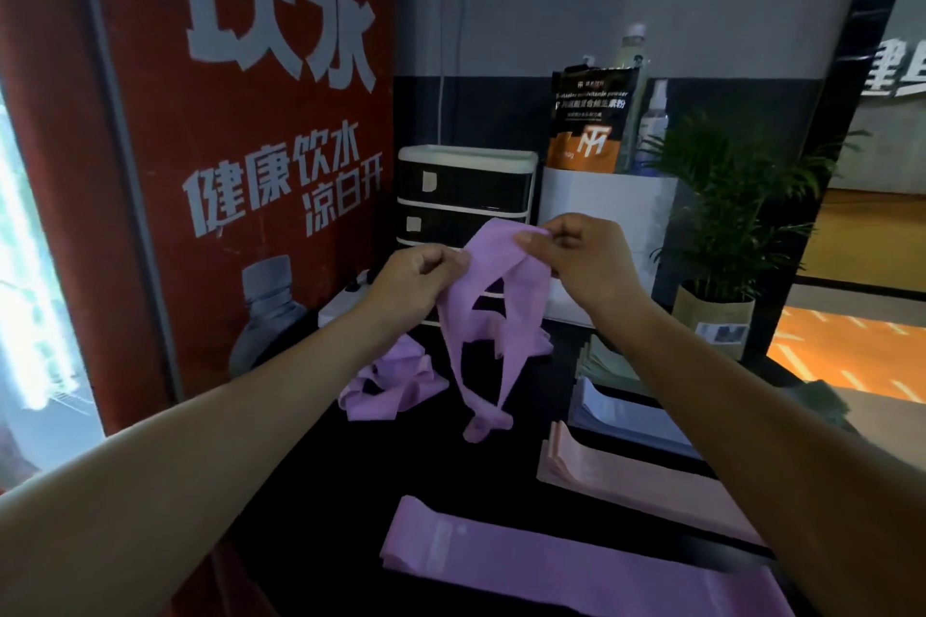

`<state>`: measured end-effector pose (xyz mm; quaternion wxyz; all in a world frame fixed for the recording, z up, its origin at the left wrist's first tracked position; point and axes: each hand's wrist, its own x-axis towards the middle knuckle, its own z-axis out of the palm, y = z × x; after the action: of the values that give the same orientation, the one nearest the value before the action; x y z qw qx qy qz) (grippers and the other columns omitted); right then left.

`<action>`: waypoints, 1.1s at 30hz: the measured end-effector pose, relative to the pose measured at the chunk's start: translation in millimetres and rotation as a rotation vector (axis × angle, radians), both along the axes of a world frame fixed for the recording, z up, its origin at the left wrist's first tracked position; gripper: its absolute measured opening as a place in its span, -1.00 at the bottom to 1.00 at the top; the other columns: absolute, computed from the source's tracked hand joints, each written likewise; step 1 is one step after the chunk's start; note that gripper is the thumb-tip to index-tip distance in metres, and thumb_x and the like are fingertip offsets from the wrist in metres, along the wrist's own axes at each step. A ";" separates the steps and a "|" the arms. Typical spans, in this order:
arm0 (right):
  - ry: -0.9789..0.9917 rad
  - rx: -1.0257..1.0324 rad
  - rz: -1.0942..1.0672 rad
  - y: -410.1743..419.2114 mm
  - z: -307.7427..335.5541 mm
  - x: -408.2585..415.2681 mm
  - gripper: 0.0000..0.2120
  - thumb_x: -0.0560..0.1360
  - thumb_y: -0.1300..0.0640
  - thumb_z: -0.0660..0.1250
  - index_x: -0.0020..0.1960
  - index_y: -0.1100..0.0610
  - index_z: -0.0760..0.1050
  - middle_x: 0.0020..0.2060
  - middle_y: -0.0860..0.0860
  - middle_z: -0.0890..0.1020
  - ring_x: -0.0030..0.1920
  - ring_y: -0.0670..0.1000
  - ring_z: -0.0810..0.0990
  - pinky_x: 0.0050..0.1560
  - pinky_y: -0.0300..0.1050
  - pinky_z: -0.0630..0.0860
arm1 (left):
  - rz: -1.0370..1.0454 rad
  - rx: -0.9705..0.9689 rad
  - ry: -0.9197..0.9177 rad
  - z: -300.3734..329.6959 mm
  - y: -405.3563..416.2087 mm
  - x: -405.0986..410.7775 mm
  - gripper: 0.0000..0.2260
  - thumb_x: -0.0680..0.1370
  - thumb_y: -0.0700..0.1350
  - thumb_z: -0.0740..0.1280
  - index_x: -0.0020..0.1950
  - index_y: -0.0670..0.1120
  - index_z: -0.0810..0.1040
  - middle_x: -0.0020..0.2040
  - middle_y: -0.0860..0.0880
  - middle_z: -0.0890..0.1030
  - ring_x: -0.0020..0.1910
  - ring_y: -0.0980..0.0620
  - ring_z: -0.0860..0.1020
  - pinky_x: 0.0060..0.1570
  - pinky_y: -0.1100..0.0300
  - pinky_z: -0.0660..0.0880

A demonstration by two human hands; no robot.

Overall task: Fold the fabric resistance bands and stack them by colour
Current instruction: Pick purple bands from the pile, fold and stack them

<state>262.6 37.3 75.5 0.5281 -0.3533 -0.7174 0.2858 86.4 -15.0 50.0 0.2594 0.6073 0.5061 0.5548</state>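
Left hand (416, 278) and right hand (581, 261) pinching purple band (481, 316) top edge, loop hanging toward 6 o'clock, twisted low; folded purple stack (551, 566) beneath at 6, nearer right arm.

I see both bare forearms reaching forward and converging, hands raised close together at the same height. My left hand (416, 278) is curled, thumb and fingers pinching the band (493, 316) at its top. My right hand (584, 261) mirrors it, knuckles up, pinching the band's other upper edge.
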 end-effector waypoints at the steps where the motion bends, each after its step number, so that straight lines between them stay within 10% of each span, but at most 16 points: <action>1: -0.016 0.022 -0.002 -2.6 2.3 1.7 -0.84 0.43 0.13 0.44 -0.30 0.09 0.52 -0.33 0.11 0.61 -0.32 -0.02 0.52 -0.24 -0.16 0.47 | -0.008 -0.018 -0.004 3.0 -2.6 -1.2 -0.76 0.59 -0.09 0.24 -0.12 -0.22 0.58 -0.23 -0.12 0.59 -0.26 0.03 0.51 -0.19 0.14 0.44; 9: -0.494 0.167 0.028 -17.0 1.6 23.9 -0.88 0.36 0.26 0.47 -0.27 0.13 0.55 -0.40 -0.05 0.51 -0.44 -0.25 0.45 -0.37 -0.45 0.33 | -0.026 -0.034 -0.182 19.5 -20.7 -2.7 -0.77 0.61 -0.14 0.19 -0.21 -0.17 0.51 -0.40 -0.02 0.54 -0.45 0.14 0.46 -0.35 0.32 0.41; 18: -0.606 0.231 -0.294 -11.1 -6.7 32.9 -0.88 0.45 0.27 0.24 -0.09 0.21 0.55 -0.13 0.10 0.59 -0.13 0.10 0.55 -0.12 -0.06 0.49 | -0.068 -0.045 -0.380 29.7 -35.1 -1.4 -0.77 0.59 -0.25 0.18 -0.26 -0.15 0.47 -0.56 0.04 0.52 -0.58 0.19 0.47 -0.53 0.41 0.38; 23: -0.339 0.146 -0.235 -14.8 3.0 28.4 -0.91 0.48 0.29 0.28 -0.15 0.14 0.48 -0.33 0.09 0.62 -0.32 0.01 0.61 -0.24 -0.23 0.53 | 0.040 -0.089 -0.132 23.4 -32.8 -9.4 -0.82 0.59 -0.24 0.18 -0.11 -0.22 0.55 -0.55 0.08 0.50 -0.57 0.27 0.42 -0.45 0.38 0.37; 26: -0.359 0.161 -0.230 -16.9 7.8 24.4 -0.93 0.48 0.29 0.30 -0.12 0.16 0.52 -0.34 0.04 0.60 -0.39 -0.11 0.55 -0.39 -0.49 0.40 | 0.021 -0.140 -0.180 23.1 -35.9 -7.5 -0.70 0.59 -0.17 0.20 0.12 -0.43 0.44 -0.32 -0.30 0.52 -0.53 0.27 0.44 -0.49 0.47 0.36; 33: -0.300 0.061 -0.185 -10.2 3.0 32.3 -0.89 0.43 0.32 0.37 -0.18 0.13 0.54 -0.29 0.15 0.63 -0.30 0.04 0.58 -0.16 -0.09 0.55 | 0.102 -0.185 0.442 11.6 -34.5 -22.3 -0.66 0.38 -0.18 0.50 -0.13 -0.01 0.32 -0.16 0.06 0.37 -0.22 0.13 0.36 -0.33 0.30 0.25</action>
<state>294.9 27.2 78.4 0.4496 -0.4402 -0.7610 0.1582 64.0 -49.4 61.6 0.1686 0.6611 0.6293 0.3721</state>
